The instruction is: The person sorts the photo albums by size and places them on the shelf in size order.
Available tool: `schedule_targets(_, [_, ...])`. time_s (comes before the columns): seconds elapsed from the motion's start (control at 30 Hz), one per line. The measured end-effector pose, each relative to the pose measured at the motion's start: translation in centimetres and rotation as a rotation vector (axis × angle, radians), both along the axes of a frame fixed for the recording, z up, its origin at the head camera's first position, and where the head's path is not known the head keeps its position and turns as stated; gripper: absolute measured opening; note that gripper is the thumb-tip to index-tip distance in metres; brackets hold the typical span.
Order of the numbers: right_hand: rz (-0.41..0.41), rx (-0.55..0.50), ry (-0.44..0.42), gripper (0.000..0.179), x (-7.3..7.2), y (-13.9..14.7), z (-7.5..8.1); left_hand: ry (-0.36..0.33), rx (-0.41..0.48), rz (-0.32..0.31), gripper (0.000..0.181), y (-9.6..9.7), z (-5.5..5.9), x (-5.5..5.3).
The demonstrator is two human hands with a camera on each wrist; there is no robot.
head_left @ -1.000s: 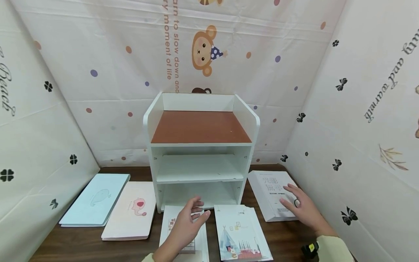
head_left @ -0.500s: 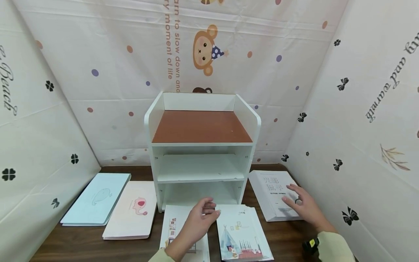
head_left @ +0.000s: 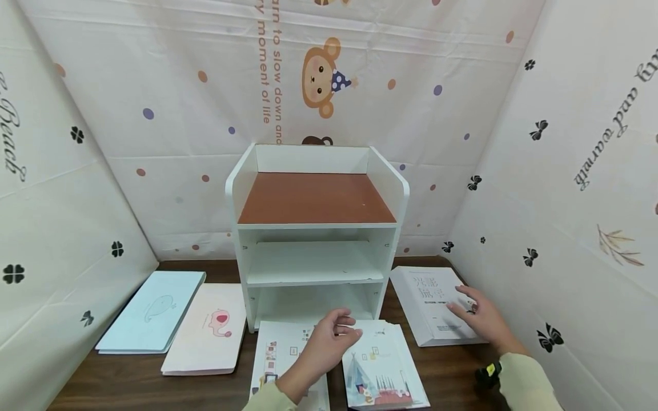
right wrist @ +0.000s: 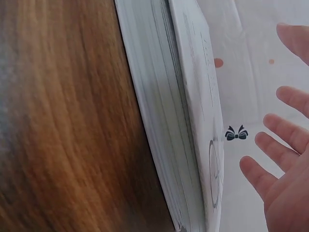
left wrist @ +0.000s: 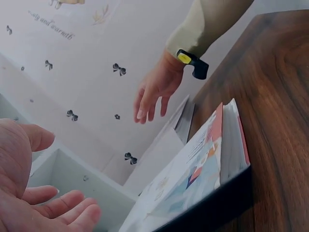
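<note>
My left hand (head_left: 329,345) hovers between two picture books, its fingers loosely bent around nothing. Beneath it lies a white book (head_left: 283,348) with small pictures, partly covered by the hand and forearm. Just to its right is a white book with a blue tent (head_left: 380,371), whose page edges (left wrist: 234,145) show in the left wrist view. My right hand (head_left: 485,325) is over the right edge of a thick white book (head_left: 424,302) with grey lettering. In the right wrist view its fingers (right wrist: 277,150) are spread, holding nothing, beside that book's cover.
A white shelf unit (head_left: 316,226) with a brown top panel stands at the back centre. On the left of the dark wood table (head_left: 113,382) lie a light-blue whale book (head_left: 149,325) and a white elephant book (head_left: 197,342). Patterned cloth walls (head_left: 514,171) enclose the table.
The left hand has moved right, from over the small-picture book towards the tent book. My right hand has shifted slightly right across the thick book. The books have stayed in place.
</note>
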State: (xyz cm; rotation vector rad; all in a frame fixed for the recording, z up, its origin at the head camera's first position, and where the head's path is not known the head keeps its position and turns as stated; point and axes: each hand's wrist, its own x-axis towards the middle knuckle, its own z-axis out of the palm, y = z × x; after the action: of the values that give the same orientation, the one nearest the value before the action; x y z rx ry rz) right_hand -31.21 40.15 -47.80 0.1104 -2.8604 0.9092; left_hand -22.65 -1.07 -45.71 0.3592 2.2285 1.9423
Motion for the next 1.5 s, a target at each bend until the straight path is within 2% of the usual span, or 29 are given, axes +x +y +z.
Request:
schedule_targets(0.17, [-0.007, -0.009, -0.018, 0.084, -0.4, 0.8, 0.2, 0.002, 0.01, -0.01, 0.057, 0.8, 0.0, 0.0])
schedule_targets(0.47, [-0.038, -0.019, -0.105, 0.091, -1.2, 1.9, 0.6, -0.004, 0.004, -0.018, 0.055, 2.6, 0.0, 0.2])
schedule_targets(0.77, [-0.034, 0.002, -0.089, 0.092, -1.9, 3.5, 0.2, -0.001, 0.003, -0.07, 0.059, 4.4, 0.0, -0.7])
schedule_targets(1.0, [-0.053, 0.035, -0.112, 0.094, -2.0, 3.5, 0.0, -0.043, -0.009, -0.084, 0.053, 5.9, -0.1, -1.3])
schedule_targets(1.2, [-0.073, 0.003, -0.166, 0.096, -2.3, 3.8, 0.0, -0.074, -0.029, -0.084, 0.051, 7.4, -0.1, -1.6])
schedule_targets(1.5, [-0.107, -0.024, -0.207, 0.1, -2.6, 4.5, -0.3, -0.134, 0.03, -0.079, 0.044, 9.0, -0.1, -2.4])
